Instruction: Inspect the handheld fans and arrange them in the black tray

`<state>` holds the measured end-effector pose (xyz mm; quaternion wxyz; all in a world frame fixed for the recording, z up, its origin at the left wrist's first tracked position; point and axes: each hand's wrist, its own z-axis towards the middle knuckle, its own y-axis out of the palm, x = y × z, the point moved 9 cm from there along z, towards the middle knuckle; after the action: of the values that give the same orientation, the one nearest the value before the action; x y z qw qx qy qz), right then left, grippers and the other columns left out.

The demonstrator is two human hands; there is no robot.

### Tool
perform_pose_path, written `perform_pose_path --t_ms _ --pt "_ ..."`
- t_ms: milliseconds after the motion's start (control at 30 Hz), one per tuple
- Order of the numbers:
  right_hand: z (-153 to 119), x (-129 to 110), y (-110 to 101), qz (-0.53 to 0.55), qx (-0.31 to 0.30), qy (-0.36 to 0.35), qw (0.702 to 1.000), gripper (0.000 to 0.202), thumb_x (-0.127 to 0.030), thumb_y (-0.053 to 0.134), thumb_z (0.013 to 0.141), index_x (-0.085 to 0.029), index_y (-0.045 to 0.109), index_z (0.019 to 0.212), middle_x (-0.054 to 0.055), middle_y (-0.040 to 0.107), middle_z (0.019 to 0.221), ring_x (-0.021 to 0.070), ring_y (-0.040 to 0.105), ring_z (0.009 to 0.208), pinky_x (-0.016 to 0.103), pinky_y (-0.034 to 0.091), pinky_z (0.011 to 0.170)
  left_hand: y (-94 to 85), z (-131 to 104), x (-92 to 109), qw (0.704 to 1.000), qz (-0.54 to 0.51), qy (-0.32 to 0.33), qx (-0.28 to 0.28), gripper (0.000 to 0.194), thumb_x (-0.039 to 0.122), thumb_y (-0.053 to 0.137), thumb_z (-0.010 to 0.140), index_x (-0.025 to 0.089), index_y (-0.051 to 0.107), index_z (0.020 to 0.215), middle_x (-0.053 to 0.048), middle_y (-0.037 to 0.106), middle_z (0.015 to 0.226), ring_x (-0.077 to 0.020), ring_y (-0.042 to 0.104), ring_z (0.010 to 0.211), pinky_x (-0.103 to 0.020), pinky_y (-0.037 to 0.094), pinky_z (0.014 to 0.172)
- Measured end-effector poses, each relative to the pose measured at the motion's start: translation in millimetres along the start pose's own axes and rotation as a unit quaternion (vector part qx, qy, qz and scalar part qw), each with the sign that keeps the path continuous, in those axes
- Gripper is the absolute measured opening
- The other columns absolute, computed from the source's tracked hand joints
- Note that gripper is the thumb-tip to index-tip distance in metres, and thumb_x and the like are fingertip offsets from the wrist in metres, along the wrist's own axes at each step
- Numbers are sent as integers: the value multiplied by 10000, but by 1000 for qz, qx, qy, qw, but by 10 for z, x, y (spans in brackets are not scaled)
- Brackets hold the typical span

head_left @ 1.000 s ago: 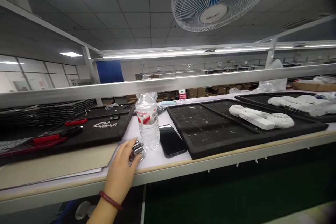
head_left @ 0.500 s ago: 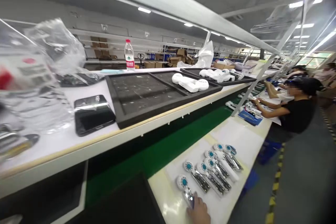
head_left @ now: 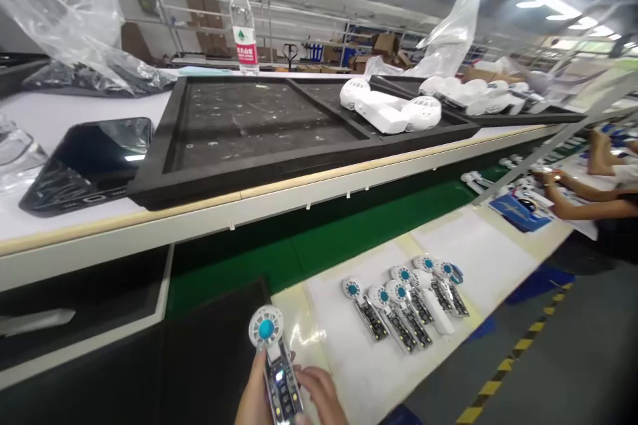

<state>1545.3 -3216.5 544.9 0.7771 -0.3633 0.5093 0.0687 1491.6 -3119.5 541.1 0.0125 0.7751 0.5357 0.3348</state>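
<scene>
Near the bottom centre, a handheld device (head_left: pixel 282 382) with a round white head, a teal centre and an exposed circuit board is held upright, a small light glowing on its board. My left hand (head_left: pixel 253 395) wraps its left side. From the right, my right hand (head_left: pixel 323 393) has its fingers bent against the device's edge. Several similar devices (head_left: pixel 399 309) lie in a group on the white bench (head_left: pixel 343 372) to the right, with a plain white part (head_left: pixel 437 311) among them.
A raised shelf (head_left: pixel 279 189) crosses the view, bearing a black tray (head_left: pixel 249 166) with white housings (head_left: pixel 389 109), a phone-like black device (head_left: pixel 94 159), a bottle (head_left: pixel 244 33) and plastic bags. At right, a person's arms (head_left: pixel 583 196) work beside a blue tray (head_left: pixel 521 212).
The device near my right hand has been lifted from the bench and brought left, its board now facing up. My left hand has come onto it. The view has shifted closer to the shelf.
</scene>
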Motion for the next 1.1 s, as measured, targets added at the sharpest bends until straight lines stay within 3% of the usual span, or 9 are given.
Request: perform_pose_path --t_ms 100,200,333,433,567,733,900,1000,1100 --pt "455 498 -553 -204 -30 82 975 416 -374 338 848 -220 439 1221 84 475 1234 209 426 1151 327 385 947 -41 46 144 999 -23 9 44 528 663 535 632 172 573 822 -37 647 653 -166 604 591 -254 457 523" --pt "1035 1189 -1017 -285 -9 152 946 606 -318 489 764 -41 347 1285 236 413 1271 365 326 1194 524 278 965 -19 193 240 994 54 80 58 518 671 474 671 161 526 743 -31 627 590 -128 556 482 -229 404 456" --pt "1507 1750 -987 -312 -55 149 937 657 -216 624 637 -90 419 1249 208 574 1046 385 412 1096 550 280 899 65 576 -103 988 119 90 48 509 642 525 647 168 480 826 -18 616 577 -143 567 494 -237 401 472" --pt "1565 1768 -863 -298 -81 125 943 609 -236 634 625 -121 473 1202 164 587 966 350 482 1006 549 234 930 93 852 -424 988 132 81 15 644 555 650 570 175 425 1038 -25 639 682 -181 609 604 -276 446 549" --pt "1441 1514 -838 -222 -105 101 964 573 -294 578 680 -192 432 1225 105 514 1100 246 546 921 375 401 853 -11 1117 -629 981 167 101 10 697 428 681 556 197 404 1152 -63 643 910 -223 619 827 -344 463 765" --pt "1165 1270 -1036 -125 -28 148 981 580 -348 552 718 -165 352 1230 103 476 1152 231 461 1091 348 376 939 -122 1249 -706 951 250 167 79 486 272 646 558 177 529 1020 -91 531 1143 -249 419 1173 -324 225 1044" --pt "829 1245 -1088 -47 26 234 971 604 -420 551 723 -155 343 1225 131 472 1201 266 449 1122 403 390 938 -35 1253 -737 926 306 191 107 583 231 566 616 112 418 1167 -150 429 1233 -262 337 1231 -352 179 1062" --pt "649 1269 -1037 -8 12 269 963 608 -417 559 719 -162 346 1228 131 486 1197 270 465 1110 400 413 915 49 1353 -644 929 321 172 58 712 193 576 608 122 309 1264 -128 528 1160 -251 474 1119 -375 313 994" --pt "500 1313 -985 17 -4 290 957 608 -399 578 706 -178 353 1226 121 480 1210 272 446 1131 406 396 930 142 1438 -532 931 333 148 -9 747 106 607 531 133 368 1239 -74 632 1017 -221 586 943 -332 428 874"
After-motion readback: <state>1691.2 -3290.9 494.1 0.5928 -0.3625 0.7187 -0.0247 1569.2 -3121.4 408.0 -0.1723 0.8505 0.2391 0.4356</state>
